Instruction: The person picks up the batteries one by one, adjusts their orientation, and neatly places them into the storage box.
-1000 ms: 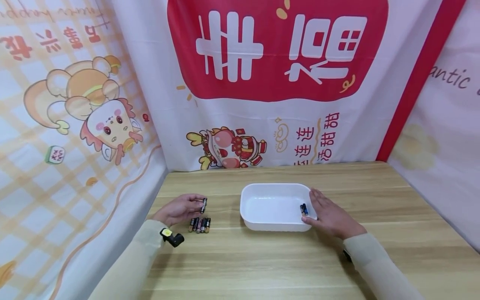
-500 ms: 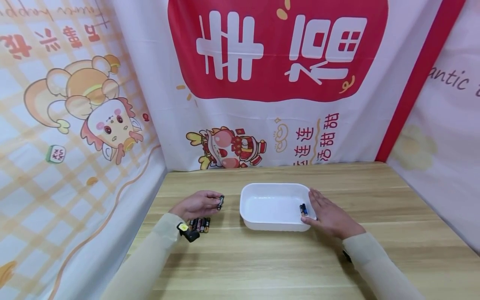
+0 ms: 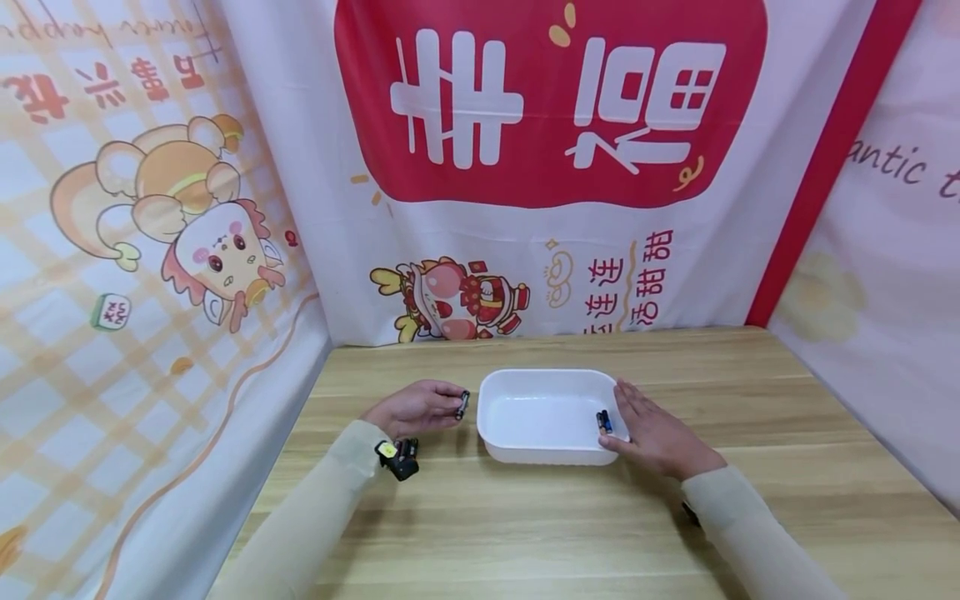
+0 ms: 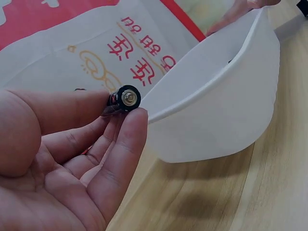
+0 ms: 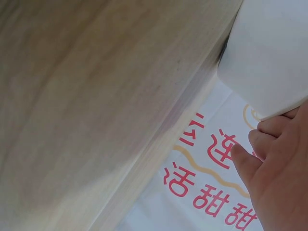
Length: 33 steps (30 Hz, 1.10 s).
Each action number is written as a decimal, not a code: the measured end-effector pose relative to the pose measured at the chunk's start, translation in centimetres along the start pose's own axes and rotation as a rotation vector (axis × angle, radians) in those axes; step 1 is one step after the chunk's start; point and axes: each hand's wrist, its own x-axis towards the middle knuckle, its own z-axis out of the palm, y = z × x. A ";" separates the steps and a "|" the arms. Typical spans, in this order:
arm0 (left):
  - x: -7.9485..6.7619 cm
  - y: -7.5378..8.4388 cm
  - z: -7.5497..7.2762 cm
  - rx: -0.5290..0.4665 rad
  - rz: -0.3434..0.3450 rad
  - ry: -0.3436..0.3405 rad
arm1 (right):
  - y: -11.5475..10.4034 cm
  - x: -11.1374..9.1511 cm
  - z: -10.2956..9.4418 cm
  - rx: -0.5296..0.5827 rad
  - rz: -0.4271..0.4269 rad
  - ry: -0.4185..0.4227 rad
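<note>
My left hand (image 3: 420, 407) pinches a battery (image 4: 124, 97) between thumb and fingertips. In the left wrist view its metal button end faces the camera. The hand is just left of a white plastic container (image 3: 552, 455), with the battery outside its left wall. At the container's right end my right hand (image 3: 663, 432) holds the wall, thumb over the rim and fingers along the outside. Two dark and blue batteries (image 3: 604, 422) lie inside near that thumb. More batteries (image 3: 408, 452) sit on the table below my left wrist, partly hidden by it.
The wood-grain table (image 3: 525, 533) carries everything. A printed cloth (image 3: 442, 217) hangs behind its back edge, and another patterned cloth (image 3: 187, 350) runs along the left side. A black wrist camera (image 3: 401, 465) sticks out below the left wrist.
My left hand has carried the pinched battery rightward, away from the battery row and up to the container's left side. My right hand has kept its place on the container.
</note>
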 end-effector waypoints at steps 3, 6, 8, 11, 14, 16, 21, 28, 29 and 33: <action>0.7 0.2 0.5 0.024 -0.002 -0.009 | 0.0 0.0 0.0 0.003 0.004 0.004; 1.4 0.4 0.9 0.043 -0.003 -0.024 | 0.0 0.1 0.0 0.010 0.000 0.014; 1.7 0.6 1.2 0.057 -0.008 -0.038 | 0.0 0.1 0.1 0.004 -0.003 0.014; 2.2 0.9 1.8 0.070 -0.015 -0.057 | 0.0 0.1 0.3 -0.004 0.000 0.010; 2.8 1.3 2.4 0.064 -0.011 -0.066 | 0.1 0.0 0.5 -0.004 -0.004 0.021; 3.1 1.5 2.9 0.064 -0.006 -0.063 | 0.1 0.0 0.5 -0.001 0.000 0.025; 3.9 1.9 4.0 0.062 -0.028 -0.056 | 0.1 0.0 0.6 0.006 0.005 0.019; 5.1 1.8 5.3 0.078 -0.038 -0.093 | 0.1 0.1 0.5 0.011 0.020 0.002; 5.2 1.9 5.5 0.081 -0.036 -0.100 | 0.1 0.1 0.5 0.013 0.019 0.005; 5.8 2.0 6.0 0.096 -0.036 -0.124 | 0.2 0.1 0.5 0.011 0.023 0.008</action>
